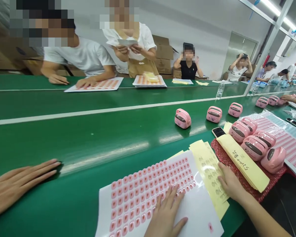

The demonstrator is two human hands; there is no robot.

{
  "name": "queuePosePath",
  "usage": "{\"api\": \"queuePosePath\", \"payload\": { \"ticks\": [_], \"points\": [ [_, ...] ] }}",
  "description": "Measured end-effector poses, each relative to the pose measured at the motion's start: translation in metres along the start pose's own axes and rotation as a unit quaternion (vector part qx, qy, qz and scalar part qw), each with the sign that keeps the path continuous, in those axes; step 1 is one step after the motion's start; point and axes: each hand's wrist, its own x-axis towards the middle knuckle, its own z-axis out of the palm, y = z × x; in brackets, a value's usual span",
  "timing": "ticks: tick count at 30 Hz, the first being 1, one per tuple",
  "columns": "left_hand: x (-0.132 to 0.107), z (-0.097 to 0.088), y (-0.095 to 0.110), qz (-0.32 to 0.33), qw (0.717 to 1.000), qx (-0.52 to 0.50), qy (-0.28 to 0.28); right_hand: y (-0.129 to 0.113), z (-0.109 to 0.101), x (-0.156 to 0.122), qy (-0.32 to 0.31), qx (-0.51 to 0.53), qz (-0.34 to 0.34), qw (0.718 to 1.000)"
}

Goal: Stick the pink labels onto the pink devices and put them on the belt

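Observation:
My left hand (165,212) lies flat on a white sheet of pink oval stickers (138,200), its fingertips on the rows. My right hand (230,182) rests on a stack of pale yellow printed sheets (208,174), beside a yellow envelope with handwriting (243,161). The envelope lies on a red textured mat (228,163). Several pink plastic devices (253,144) stand on that mat, close to my right hand. At the left edge, another hand (22,187) lies flat on the green conveyor belt (71,148); it looks like a co-worker's.
More pink devices (182,118) stand in a row along the belt. A black phone (218,132) lies by the mat. Further right are large pink sticker sheets (283,135). Co-workers sit across the belt with sticker sheets (95,84) and a water bottle (220,90).

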Motion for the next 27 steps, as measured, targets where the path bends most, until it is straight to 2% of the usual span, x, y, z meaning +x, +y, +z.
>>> {"api": "queuePosePath", "payload": {
  "ticks": [3,5,6,8,9,12,15,17,19,22,27],
  "points": [
    [-0.001,0.011,0.011,0.038,0.998,0.043,0.04,0.001,0.009,-0.006,0.016,0.003,-0.023,1.0],
    [0.003,0.017,0.026,0.113,0.991,0.04,0.065,-0.001,0.009,-0.005,0.02,0.012,-0.022,0.999],
    [0.007,0.018,0.034,0.167,0.983,0.028,0.063,-0.003,0.007,-0.004,0.023,0.012,-0.028,0.999],
    [0.016,0.017,0.05,0.272,0.962,0.003,0.021,-0.007,0.004,-0.003,0.033,0.006,-0.049,0.998],
    [0.022,0.014,0.056,0.283,0.959,0.005,-0.001,-0.009,0.001,-0.003,0.039,0.004,-0.056,0.998],
    [0.035,0.0,0.064,0.234,0.971,0.045,-0.036,-0.016,-0.006,-0.011,0.048,0.011,-0.06,0.997],
    [0.04,-0.009,0.062,0.182,0.979,0.086,-0.018,-0.024,-0.009,-0.024,0.002,0.012,-0.093,0.996],
    [0.04,-0.009,0.06,0.191,0.977,0.096,0.01,-0.028,-0.007,-0.031,-0.049,0.002,-0.136,0.989],
    [0.039,-0.005,0.06,0.233,0.968,0.091,0.034,-0.029,-0.005,-0.034,-0.079,-0.017,-0.162,0.983],
    [0.037,0.001,0.061,0.263,0.96,0.084,0.054,-0.027,-0.005,-0.032,-0.068,-0.036,-0.148,0.986],
    [0.04,0.0,0.069,0.174,0.98,0.08,0.06,-0.02,-0.014,-0.023,-0.024,-0.005,-0.1,0.995]
  ]
}}
